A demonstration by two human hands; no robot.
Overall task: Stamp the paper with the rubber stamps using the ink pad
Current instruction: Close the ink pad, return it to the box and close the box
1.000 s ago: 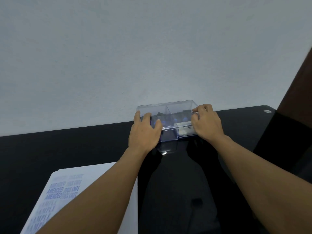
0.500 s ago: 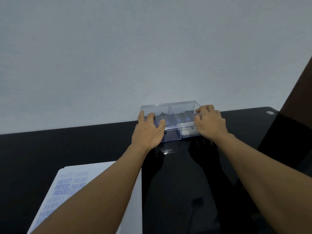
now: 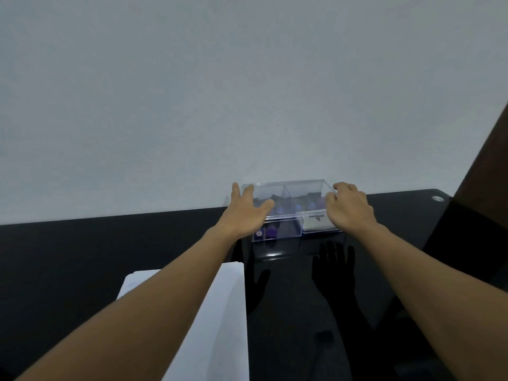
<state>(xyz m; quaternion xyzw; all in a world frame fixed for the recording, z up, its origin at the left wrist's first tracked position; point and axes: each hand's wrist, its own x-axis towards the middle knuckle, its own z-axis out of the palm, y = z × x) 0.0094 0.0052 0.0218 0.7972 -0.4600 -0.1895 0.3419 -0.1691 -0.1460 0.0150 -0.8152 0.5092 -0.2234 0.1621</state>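
Note:
A clear plastic box [image 3: 286, 192] with two compartments stands on the black table against the wall. Purple-handled rubber stamps [image 3: 270, 232] lie in its left compartment. A white ink pad case [image 3: 316, 223] lies in the right one. My left hand [image 3: 244, 213] lies over the box's left end with straight fingers and the thumb across the top. My right hand [image 3: 349, 210] holds the right end, fingers bent over the edge. The white paper [image 3: 220, 312] lies near me on the left, partly hidden by my left forearm.
The glossy black table [image 3: 110, 243] runs along a pale wall [image 3: 247, 92]. A brown panel [image 3: 483, 166] rises at the right edge. A round cable hole [image 3: 437, 198] sits in the table's far right corner.
Both hands have slid outward toward the ends of the box, uncovering more of its front. The box has stayed by the wall. My left forearm now covers the paper's stamped area.

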